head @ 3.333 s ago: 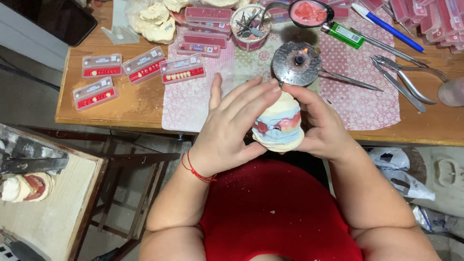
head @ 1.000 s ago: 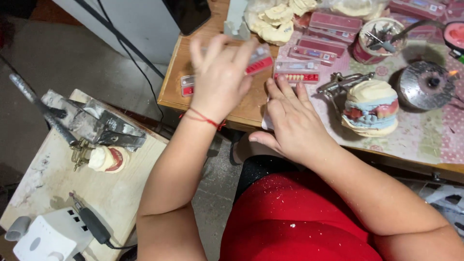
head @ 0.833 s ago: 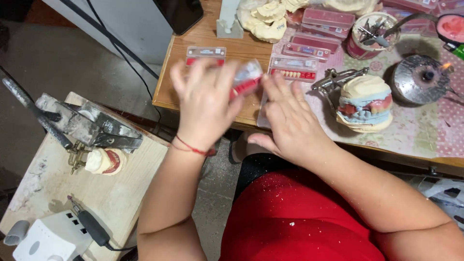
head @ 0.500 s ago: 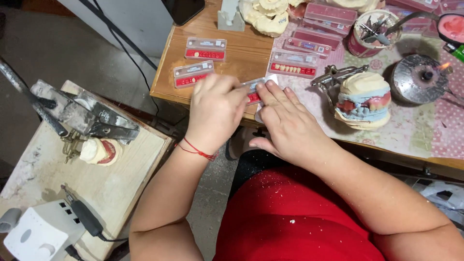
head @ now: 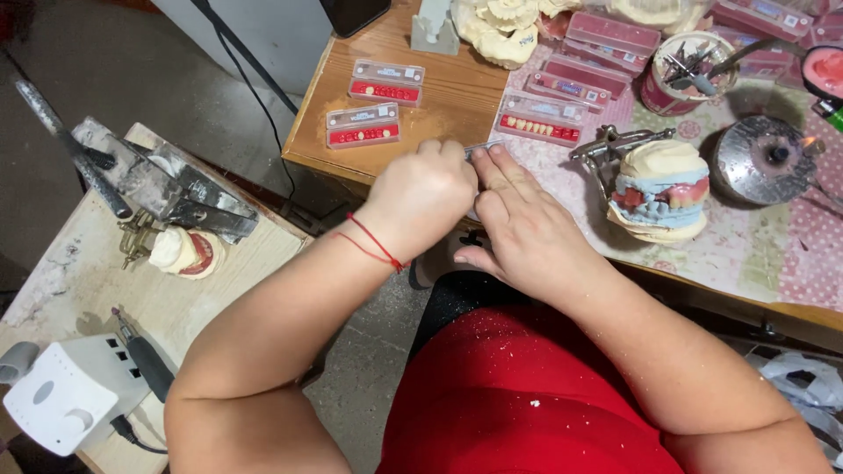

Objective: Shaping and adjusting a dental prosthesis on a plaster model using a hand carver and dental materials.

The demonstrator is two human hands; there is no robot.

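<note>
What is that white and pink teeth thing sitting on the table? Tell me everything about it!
The dental model is two chalky cream plaster blocks stacked one on the other, with pink gum-like wax and pale bluish teeth between them. It sits upright in a thin metal hinged frame on the flowery pink tablecloth, near the table's front edge. Neither hand touches it; the right hand is nearest.

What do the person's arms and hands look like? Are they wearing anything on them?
Both arms are bare, with no sleeves and no gloves. The left hand has a thin red string bracelet looped around its wrist. The right hand shows nothing on its wrist and no rings on the fingers that can be seen. The person wears a red top dotted with white specks.
</note>
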